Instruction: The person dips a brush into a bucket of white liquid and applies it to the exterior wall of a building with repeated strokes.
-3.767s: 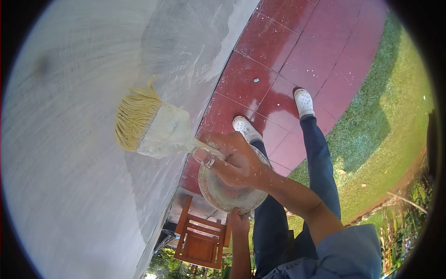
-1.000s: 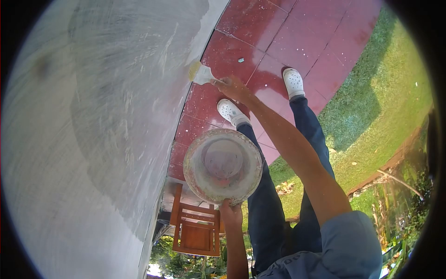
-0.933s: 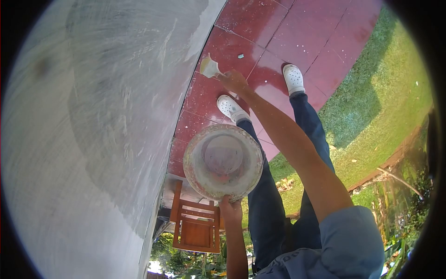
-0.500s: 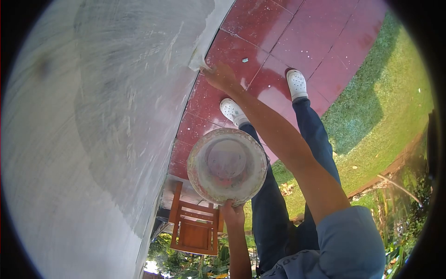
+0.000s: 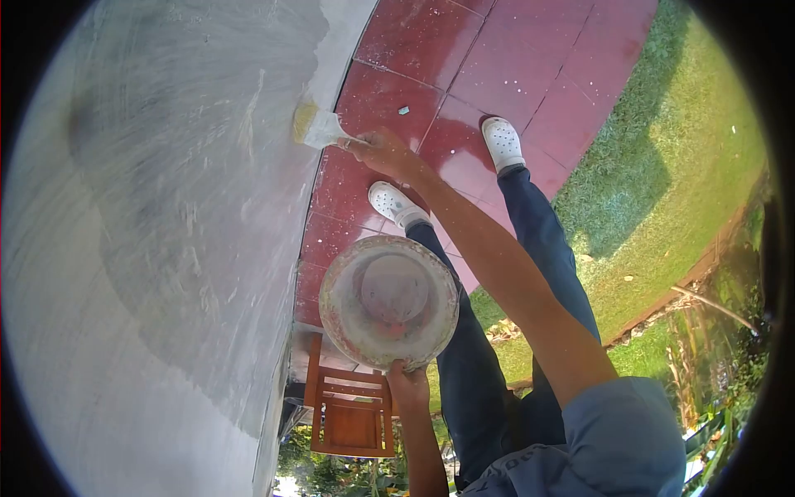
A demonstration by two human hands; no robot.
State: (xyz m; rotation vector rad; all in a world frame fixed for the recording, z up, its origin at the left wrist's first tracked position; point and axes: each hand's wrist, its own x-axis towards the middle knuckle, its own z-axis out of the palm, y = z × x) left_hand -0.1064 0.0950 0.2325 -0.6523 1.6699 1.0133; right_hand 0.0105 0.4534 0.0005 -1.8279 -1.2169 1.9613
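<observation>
The grey wall [image 5: 166,248] fills the view around nine o'clock, with darker patches and pale streaks. Red floor tiles [image 5: 422,50], speckled white, run alongside it at twelve o'clock, and grass [image 5: 704,174] curves beyond them at two to three o'clock, partly in shadow. The person's legs, in dark trousers [image 5: 472,373], reach from six o'clock up towards one.

Near the centre, towards seven o'clock, is a round, stained bucket [image 5: 391,300], its open mouth facing the camera. The left hand [image 5: 407,388] is clamped on its rim at the bucket's own six o'clock. Beyond, at between six and seven o'clock, stands a brown wooden chair [image 5: 352,414].

At eleven o'clock is the wide brush [image 5: 321,128], its yellowish bristles over the wall close to the floor edge; whether they touch cannot be told. The right hand [image 5: 383,155] is closed around its handle, at the bristles' four o'clock. White perforated shoes [image 5: 502,142] stand on the tiles at twelve and between one and two. A small pale chip [image 5: 403,110] lies at twelve.
</observation>
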